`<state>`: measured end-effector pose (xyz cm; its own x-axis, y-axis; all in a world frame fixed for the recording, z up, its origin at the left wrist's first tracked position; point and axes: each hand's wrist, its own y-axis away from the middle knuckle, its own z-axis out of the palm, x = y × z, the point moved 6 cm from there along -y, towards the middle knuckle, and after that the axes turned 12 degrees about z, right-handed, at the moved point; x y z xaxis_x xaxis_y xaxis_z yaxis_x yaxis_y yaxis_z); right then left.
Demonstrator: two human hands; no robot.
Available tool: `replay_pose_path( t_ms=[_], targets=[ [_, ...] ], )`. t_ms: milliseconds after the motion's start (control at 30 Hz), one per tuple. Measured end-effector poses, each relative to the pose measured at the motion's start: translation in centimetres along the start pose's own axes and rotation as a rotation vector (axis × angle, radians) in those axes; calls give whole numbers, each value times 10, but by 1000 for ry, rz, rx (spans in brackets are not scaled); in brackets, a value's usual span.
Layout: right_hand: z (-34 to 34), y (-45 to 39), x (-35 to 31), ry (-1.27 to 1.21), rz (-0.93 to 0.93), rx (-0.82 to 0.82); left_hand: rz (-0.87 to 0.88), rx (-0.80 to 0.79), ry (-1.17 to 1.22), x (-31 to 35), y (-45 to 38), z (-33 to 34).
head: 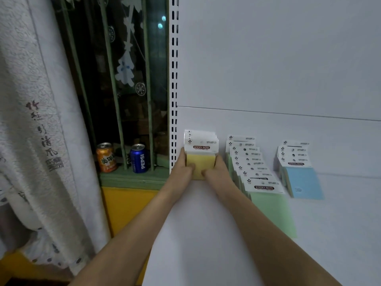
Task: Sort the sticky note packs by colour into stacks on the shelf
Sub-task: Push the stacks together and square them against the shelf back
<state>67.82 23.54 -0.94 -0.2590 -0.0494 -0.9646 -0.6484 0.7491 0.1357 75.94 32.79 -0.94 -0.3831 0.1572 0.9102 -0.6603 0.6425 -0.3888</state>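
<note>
Both hands, left hand and right hand, grip the yellow stack on the shelf, squaring it; next probably release gently.

The yellow pack carries a red label with "STICKY NOTE". The front green pack has the same words. The blue can says "PEPSI". The orange can shows Chinese characters.

Left hand and right hand clasp the yellow stack on the white shelf, beside the green stack.
</note>
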Motion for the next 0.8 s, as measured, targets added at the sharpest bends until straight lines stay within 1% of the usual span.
replay_pose_path(
  t_ms=[100,233,333,500,600,733,800],
  targets=[
    [0,0,1,-24,10,-3,-28,5,-32,-5,-3,0],
    [6,0,-1,-10,-36,-30,-67,28,-57,-8,-4,2],
    [10,4,-3,-48,-31,-54,-62,38,-17,-3,-2,2],
    [7,3,-5,-101,-25,-23,-26,37,38,4,-1,3],
    [15,-2,-5,-78,-60,-68,-33,21,49,7,0,5],
    [15,0,-5,-72,-27,-78,-41,62,57,6,3,3],
    [12,2,-6,-67,-17,-76,-37,55,34,4,1,3]
  ],
)
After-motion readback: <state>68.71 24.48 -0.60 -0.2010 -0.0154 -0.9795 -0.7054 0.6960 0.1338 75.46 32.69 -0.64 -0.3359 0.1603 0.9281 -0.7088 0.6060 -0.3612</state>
